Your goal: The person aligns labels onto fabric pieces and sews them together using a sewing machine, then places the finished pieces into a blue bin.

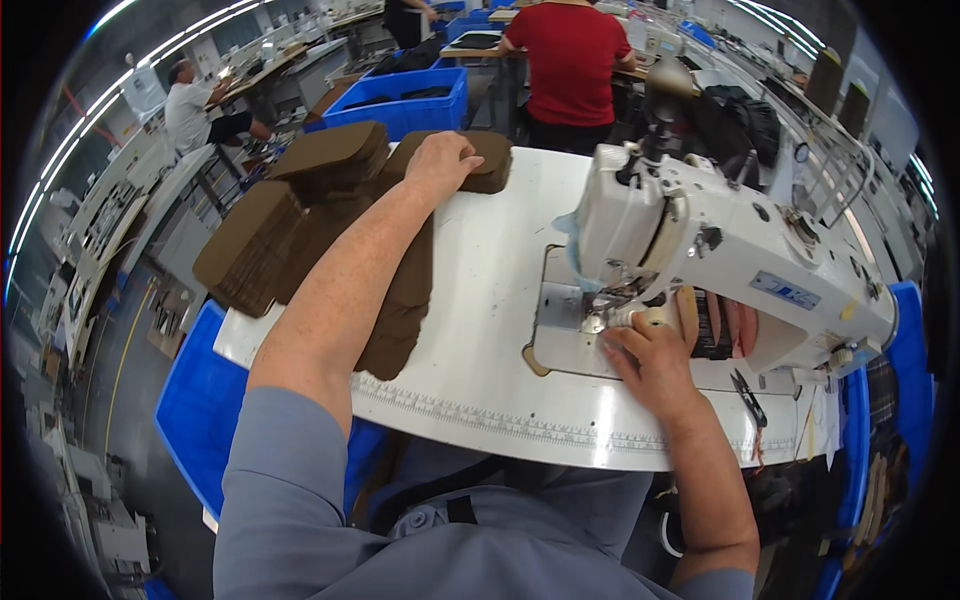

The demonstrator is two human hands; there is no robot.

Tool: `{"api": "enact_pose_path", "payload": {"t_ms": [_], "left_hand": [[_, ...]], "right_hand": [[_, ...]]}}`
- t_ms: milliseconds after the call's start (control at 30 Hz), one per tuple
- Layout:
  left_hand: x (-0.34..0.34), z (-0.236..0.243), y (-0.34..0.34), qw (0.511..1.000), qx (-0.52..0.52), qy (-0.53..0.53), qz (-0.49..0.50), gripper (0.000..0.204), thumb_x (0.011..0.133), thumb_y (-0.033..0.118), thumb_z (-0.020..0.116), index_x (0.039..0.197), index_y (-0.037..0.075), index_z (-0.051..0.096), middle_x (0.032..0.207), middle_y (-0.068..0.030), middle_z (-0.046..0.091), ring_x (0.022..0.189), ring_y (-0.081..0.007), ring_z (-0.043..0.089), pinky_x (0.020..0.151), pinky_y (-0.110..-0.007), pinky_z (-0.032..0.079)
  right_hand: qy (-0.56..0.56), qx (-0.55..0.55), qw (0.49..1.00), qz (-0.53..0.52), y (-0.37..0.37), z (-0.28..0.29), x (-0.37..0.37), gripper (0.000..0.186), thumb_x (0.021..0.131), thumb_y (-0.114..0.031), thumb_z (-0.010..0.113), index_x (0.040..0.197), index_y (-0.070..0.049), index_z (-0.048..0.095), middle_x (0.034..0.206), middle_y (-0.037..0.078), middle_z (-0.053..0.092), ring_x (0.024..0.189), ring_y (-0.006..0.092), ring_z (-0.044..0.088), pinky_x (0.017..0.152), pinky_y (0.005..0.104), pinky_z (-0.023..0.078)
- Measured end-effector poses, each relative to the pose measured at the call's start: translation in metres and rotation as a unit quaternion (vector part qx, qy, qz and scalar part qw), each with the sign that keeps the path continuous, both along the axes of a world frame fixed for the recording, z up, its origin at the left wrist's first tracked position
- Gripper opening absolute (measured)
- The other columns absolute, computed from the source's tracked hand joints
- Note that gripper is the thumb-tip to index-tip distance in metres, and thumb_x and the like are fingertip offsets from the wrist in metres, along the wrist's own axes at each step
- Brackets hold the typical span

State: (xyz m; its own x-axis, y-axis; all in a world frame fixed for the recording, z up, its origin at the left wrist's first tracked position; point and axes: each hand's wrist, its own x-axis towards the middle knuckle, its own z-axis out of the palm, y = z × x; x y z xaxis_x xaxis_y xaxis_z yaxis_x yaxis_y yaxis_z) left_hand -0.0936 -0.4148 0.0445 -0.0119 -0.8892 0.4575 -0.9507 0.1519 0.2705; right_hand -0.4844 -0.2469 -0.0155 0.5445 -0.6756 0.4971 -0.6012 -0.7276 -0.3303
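Observation:
My left hand (440, 165) reaches far across the white table to a stack of dark brown, round-cornered fabric pieces (492, 172). Its fingers curl in at the top of this stack, and their tips are partly hidden. More brown stacks (250, 245) lie left of it, some under my forearm. At the white sewing machine (730, 245), my right hand (652, 365) is beside the presser foot (594, 318), over the metal needle plate (560, 310). Its thumb and forefinger come together there; whatever is between them is too small to make out.
Thread snips (748, 400) lie right of my right hand. A ruler strip (480, 420) follows the table's front edge. Blue bins stand below left (195, 400), at right (908, 350) and behind the table (400, 105). Beyond sits a person in red (570, 65); another in white (188, 110) is at left.

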Motion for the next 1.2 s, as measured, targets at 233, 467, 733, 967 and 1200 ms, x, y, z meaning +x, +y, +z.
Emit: {"api": "enact_pose_path", "payload": {"t_ms": [233,467,733,967,1200], "left_hand": [[0.009,-0.009,-0.069,0.992,0.097,-0.036,0.074,0.028,0.075,0.034,0.089,0.088,0.01,0.084,0.095,-0.0172,0.078,0.093,-0.0345,0.075,0.092,-0.043,0.059],[0.024,-0.018,-0.08,0.993,0.019,-0.019,0.114,0.019,0.069,0.023,0.082,0.08,0.009,0.084,0.086,-0.0161,0.078,0.081,-0.0323,0.076,0.085,-0.039,0.061],[0.048,-0.014,-0.07,0.853,-0.067,0.501,0.131,0.023,0.079,0.026,0.082,0.094,0.009,0.085,0.086,-0.0036,0.079,0.083,-0.0127,0.072,0.081,-0.028,0.056],[-0.021,0.022,0.109,0.933,-0.094,0.288,-0.194,0.004,0.08,0.003,0.075,0.084,0.001,0.077,0.096,-0.0067,0.079,0.084,-0.0104,0.071,0.073,-0.026,0.057],[-0.111,-0.031,0.239,0.897,0.191,0.109,-0.385,0.045,0.088,0.032,0.076,0.124,0.006,0.069,0.141,-0.016,0.062,0.129,-0.0308,0.059,0.108,-0.048,0.046]], "right_hand": [[-0.04,-0.018,0.999,0.017,-0.009,-0.004,-0.005,0.013,0.088,-0.017,0.077,0.095,-0.006,0.074,0.089,0.012,0.062,0.084,0.0325,0.064,0.073,0.0444,0.052],[-0.042,-0.007,0.999,0.023,-0.008,-0.002,-0.006,0.015,0.088,-0.017,0.076,0.087,-0.004,0.07,0.088,0.012,0.059,0.082,0.0323,0.063,0.071,0.0446,0.052],[-0.047,-0.004,0.998,0.038,-0.011,-0.007,-0.008,0.014,0.089,-0.016,0.075,0.086,-0.003,0.07,0.085,0.011,0.059,0.081,0.0321,0.063,0.07,0.0444,0.052],[-0.034,-0.001,0.999,0.041,-0.008,0.0,-0.006,0.014,0.088,-0.013,0.075,0.1,-0.004,0.074,0.092,0.013,0.065,0.086,0.0337,0.066,0.073,0.0439,0.053],[-0.068,0.029,0.997,0.004,0.001,0.001,-0.007,0.014,0.089,-0.008,0.073,0.102,-0.004,0.074,0.097,0.015,0.067,0.089,0.0363,0.067,0.077,0.044,0.054]]}}
